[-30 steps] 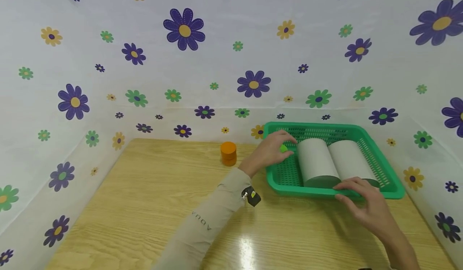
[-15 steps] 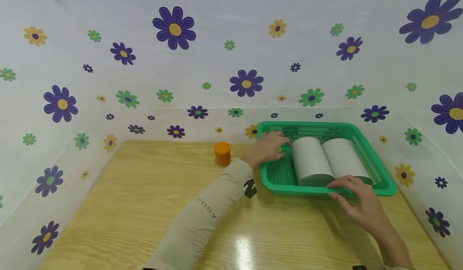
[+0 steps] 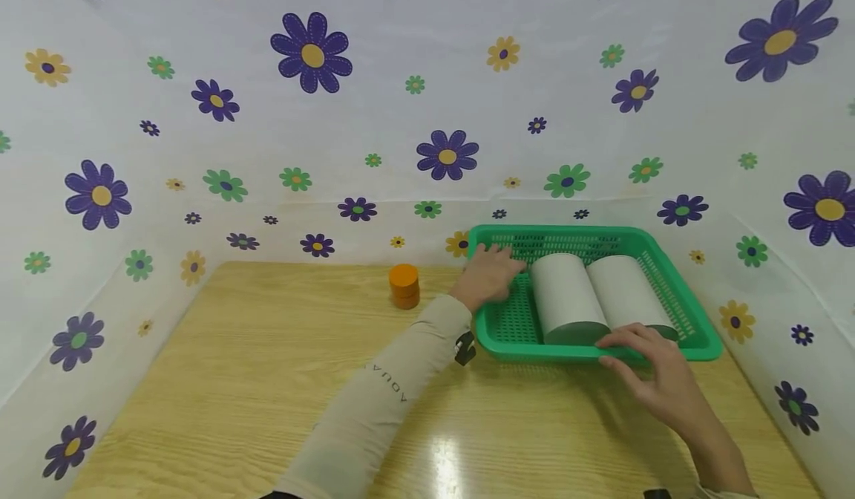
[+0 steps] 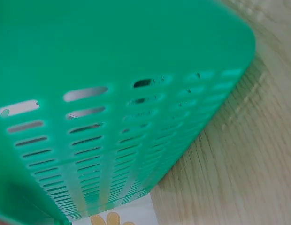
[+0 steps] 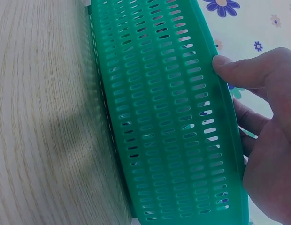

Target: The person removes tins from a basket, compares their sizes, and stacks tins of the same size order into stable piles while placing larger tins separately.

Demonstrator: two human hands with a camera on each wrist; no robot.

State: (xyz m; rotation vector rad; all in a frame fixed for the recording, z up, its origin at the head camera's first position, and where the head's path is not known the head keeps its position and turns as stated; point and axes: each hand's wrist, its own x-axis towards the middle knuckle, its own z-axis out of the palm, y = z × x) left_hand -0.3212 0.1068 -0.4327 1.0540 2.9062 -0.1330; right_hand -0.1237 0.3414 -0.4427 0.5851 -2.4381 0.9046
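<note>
A green plastic basket [image 3: 544,352] with slotted walls stands on the table at the right, in the head view. Two white cylinders [image 3: 568,291] with green ends lie side by side in it. My right hand [image 3: 661,380] grips the basket's front rim; in the right wrist view the thumb [image 5: 225,63] is outside and the fingers are behind the rim. My left hand [image 3: 489,275] reaches over the basket's left side, its fingertips pointing inside. The underside of that hand is hidden, so I cannot tell what it holds. The left wrist view shows the basket's slotted outer wall [image 4: 112,51].
An orange cylinder [image 3: 404,286], looking like two stacked discs, stands on the wooden table [image 3: 287,350] left of the basket. Flower-printed white sheeting [image 3: 374,113] encloses the back and sides. The left sleeve [image 3: 381,402] crosses the table's middle.
The head view has panned slightly right. My left hand has shifted toward the basket's left rim, and a bright green piece seen under its fingers is now hidden. The right hand stays on the rim.
</note>
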